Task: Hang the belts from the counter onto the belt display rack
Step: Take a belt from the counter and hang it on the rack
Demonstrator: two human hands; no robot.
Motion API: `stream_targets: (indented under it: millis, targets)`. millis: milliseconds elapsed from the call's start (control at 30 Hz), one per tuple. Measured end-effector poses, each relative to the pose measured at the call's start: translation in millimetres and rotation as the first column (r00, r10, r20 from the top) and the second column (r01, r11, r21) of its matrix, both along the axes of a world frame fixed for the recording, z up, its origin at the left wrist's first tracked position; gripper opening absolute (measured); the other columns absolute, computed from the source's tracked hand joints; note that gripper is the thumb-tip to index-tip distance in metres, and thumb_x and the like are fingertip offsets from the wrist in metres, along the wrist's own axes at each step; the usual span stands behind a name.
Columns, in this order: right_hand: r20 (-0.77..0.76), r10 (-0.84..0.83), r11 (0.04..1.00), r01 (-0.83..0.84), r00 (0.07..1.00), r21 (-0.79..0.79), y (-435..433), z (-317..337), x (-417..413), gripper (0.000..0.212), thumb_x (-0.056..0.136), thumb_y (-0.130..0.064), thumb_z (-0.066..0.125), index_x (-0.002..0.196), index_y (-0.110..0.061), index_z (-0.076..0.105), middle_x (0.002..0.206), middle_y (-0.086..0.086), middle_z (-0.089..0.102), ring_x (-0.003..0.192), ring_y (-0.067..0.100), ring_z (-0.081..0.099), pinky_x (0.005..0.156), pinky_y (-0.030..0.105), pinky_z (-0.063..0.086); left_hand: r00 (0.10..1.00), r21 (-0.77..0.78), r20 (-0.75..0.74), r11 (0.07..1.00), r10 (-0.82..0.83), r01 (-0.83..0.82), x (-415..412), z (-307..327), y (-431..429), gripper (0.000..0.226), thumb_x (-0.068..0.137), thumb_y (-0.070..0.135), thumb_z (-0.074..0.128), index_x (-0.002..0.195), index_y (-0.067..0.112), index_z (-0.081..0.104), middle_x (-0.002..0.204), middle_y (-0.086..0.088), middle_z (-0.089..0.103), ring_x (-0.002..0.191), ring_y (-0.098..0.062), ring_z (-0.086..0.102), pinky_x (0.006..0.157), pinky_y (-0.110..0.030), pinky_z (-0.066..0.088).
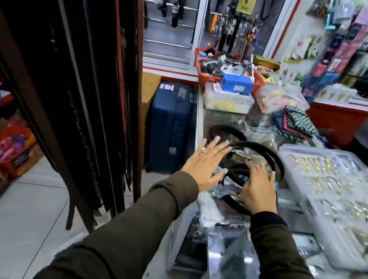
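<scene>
Head view: left hand point(206, 162) spread flat beside coiled black belts point(258, 152) on glass tabletop point(228, 249); right hand point(258, 189) on them, grip probably loose, blurred.

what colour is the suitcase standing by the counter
Dark blue; the suitcase shows clearly in the head view, left of the glass counter.

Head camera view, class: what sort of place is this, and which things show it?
Probably a small accessories shop: a glass display counter, belts hanging on a rack, and packaged goods on the wall display.
</scene>
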State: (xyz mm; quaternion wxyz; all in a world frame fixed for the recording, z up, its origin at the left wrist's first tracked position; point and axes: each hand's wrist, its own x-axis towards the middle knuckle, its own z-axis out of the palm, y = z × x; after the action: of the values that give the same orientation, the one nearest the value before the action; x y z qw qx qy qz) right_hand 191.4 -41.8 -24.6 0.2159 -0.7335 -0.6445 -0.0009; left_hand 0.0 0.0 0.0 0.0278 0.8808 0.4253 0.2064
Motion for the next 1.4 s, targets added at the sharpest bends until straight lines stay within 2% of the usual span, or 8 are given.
stream_targets:
  millis: [100,233,433,733,1000,1200,1300,1400]
  targets:
    - [0.156,0.052,0.979,-0.020,0.986,-0.203,0.4,-3.8,17.9,0.060,0.083,-0.013,0.070,0.139,-0.017,0.052,0.147,0.009,0.054,0.149,0.027,0.033,0.122,0.050,0.014,0.979,-0.141,-0.147,0.983,-0.138,0.118,23.5,-2.7,-2.7,0.071,0.101,0.054,0.037,0.159,0.015,0.019,0.167,-0.001,0.020,0.157,-0.022,0.003,0.126,-0.046,-0.005]
    - [0.164,0.133,0.946,-0.076,0.977,-0.314,0.3,-1.8,26.3,0.056,0.084,-0.024,0.072,0.138,-0.023,0.056,0.136,0.008,0.065,0.137,0.024,0.051,0.122,0.050,0.017,0.938,-0.286,-0.293,0.953,-0.183,0.097,49.1,-6.9,-2.9,0.086,0.092,0.067,0.042,0.156,0.012,0.026,0.163,-0.006,0.030,0.155,-0.025,0.013,0.126,-0.049,-0.005]
    - [0.121,0.085,0.959,-0.048,0.989,-0.280,0.9,-4.6,29.7,0.047,0.079,-0.007,0.068,0.124,-0.020,0.066,0.118,0.010,0.074,0.122,0.027,0.062,0.123,0.048,0.017,0.906,-0.211,-0.405,0.977,-0.122,0.037,63.0,-15.1,2.3,0.069,0.092,0.049,0.059,0.149,0.016,0.040,0.149,-0.008,0.044,0.139,-0.031,0.041,0.125,-0.052,0.010]
    - [0.189,0.002,0.988,0.027,0.982,-0.152,-6.6,0.2,26.0,0.027,0.092,-0.017,0.062,0.117,-0.021,0.072,0.108,0.008,0.078,0.112,0.027,0.067,0.124,0.042,0.009,0.935,-0.059,-0.354,0.997,0.021,-0.045,70.8,-22.6,1.5,0.040,0.096,0.033,0.059,0.132,0.017,0.056,0.132,-0.004,0.058,0.128,-0.029,0.051,0.120,-0.043,0.025]
    - [0.201,0.020,0.999,-0.028,0.979,0.036,-3.2,27.6,12.1,0.024,0.090,-0.019,0.067,0.110,-0.025,0.077,0.094,0.013,0.079,0.096,0.033,0.072,0.119,0.047,0.027,0.988,0.204,-0.152,0.979,0.007,0.025,38.7,-10.5,3.6,0.035,0.094,0.035,0.061,0.126,0.020,0.062,0.122,-0.003,0.065,0.117,-0.028,0.059,0.112,-0.042,0.035]
    - [0.255,0.189,0.971,-0.219,0.948,0.098,8.6,63.5,-39.6,0.025,0.088,-0.022,0.069,0.112,-0.026,0.076,0.091,0.012,0.079,0.090,0.035,0.072,0.097,0.044,0.044,0.992,0.338,0.123,0.938,0.032,-0.072,-36.4,3.1,-1.2,0.037,0.089,0.045,0.061,0.122,0.028,0.066,0.116,0.004,0.068,0.113,-0.021,0.063,0.113,-0.046,0.039]
    - [0.199,0.303,0.947,-0.318,0.932,0.047,17.1,74.6,-74.9,0.028,0.090,-0.030,0.067,0.118,-0.027,0.073,0.102,0.009,0.079,0.098,0.036,0.071,0.081,0.041,0.054,0.923,0.278,0.372,0.937,0.098,-0.212,-79.4,13.5,-11.1,0.056,0.082,0.046,0.071,0.133,0.025,0.059,0.129,0.000,0.061,0.123,-0.021,0.056,0.112,-0.046,0.039]
    - [0.012,0.420,0.908,-0.420,0.908,-0.005,25.1,84.0,-112.5,0.031,0.090,-0.036,0.068,0.119,-0.026,0.072,0.112,0.004,0.077,0.107,0.029,0.069,0.081,0.038,0.054,0.679,-0.020,0.682,0.936,0.270,-0.352,-117.4,17.0,-25.9,0.078,0.073,0.045,0.083,0.139,0.028,0.046,0.137,-0.001,0.053,0.127,-0.017,0.051,0.110,-0.028,0.041]
